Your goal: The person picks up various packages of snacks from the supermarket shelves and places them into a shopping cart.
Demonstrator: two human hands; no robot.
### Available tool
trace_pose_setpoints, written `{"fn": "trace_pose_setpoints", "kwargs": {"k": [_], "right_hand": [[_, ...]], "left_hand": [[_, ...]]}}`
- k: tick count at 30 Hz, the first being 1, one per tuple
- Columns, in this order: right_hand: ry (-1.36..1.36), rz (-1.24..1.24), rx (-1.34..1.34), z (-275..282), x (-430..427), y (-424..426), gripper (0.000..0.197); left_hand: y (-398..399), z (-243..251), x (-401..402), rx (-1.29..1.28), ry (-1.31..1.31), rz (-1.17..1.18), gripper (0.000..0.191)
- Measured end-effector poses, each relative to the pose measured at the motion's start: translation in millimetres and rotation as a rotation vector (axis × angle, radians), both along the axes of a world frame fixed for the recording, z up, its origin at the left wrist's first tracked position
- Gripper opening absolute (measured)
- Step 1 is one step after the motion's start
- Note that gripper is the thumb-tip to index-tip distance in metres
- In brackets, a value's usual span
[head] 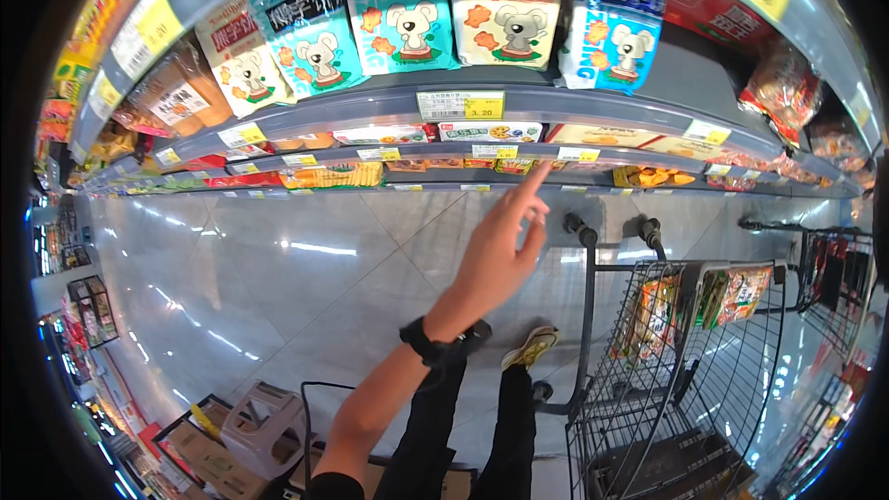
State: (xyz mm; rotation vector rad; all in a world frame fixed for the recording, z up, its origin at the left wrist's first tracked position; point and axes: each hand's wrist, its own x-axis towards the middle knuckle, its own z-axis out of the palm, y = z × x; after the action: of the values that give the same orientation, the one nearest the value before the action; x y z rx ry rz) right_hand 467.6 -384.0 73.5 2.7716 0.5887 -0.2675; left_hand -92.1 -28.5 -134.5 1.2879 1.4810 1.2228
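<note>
My left hand (501, 246) reaches forward over the floor with its index finger stretched out towards the lower shelves. Its thumb stands apart, the other fingers are partly curled, and it holds nothing. A black band (425, 344) is around that wrist. The fingertip appears just below a shelf price tag (578, 153) in the picture; whether it touches the shelf I cannot tell. My right hand is out of view. Upright biscuit bags with koala pictures, among them a teal bag (403, 10), a cream bag (510, 7) and a blue bag (615, 21), stand on the upper shelf.
A wire shopping cart (729, 368) stands at the right, with packaged food (742, 295) in its upper part and a dark crate (667, 469) low down. Another cart (833, 271) is behind it. A plastic stool (267, 423) and cardboard boxes (215, 455) lie at the lower left.
</note>
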Motion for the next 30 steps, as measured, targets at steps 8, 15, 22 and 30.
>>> {"fn": "trace_pose_setpoints", "kwargs": {"k": [8, 15, 22, 30], "right_hand": [[-0.010, 1.182, 0.545, -52, -53, 228, 0.018], [0.930, 1.410, 0.749, -107, -368, 496, 0.049], [1.436, 1.258, 0.713, -100, -421, 573, 0.063], [1.578, 0.987, 0.516, -112, -430, 601, 0.045]], "left_hand": [[39, 39, 18, 0.434, 0.160, 0.178, 0.053], [69, 38, 9, 0.339, 0.731, 0.292, 0.056], [86, 24, 28, 0.300, 0.831, 0.349, 0.060], [87, 27, 27, 0.260, 0.838, 0.339, 0.066]]}}
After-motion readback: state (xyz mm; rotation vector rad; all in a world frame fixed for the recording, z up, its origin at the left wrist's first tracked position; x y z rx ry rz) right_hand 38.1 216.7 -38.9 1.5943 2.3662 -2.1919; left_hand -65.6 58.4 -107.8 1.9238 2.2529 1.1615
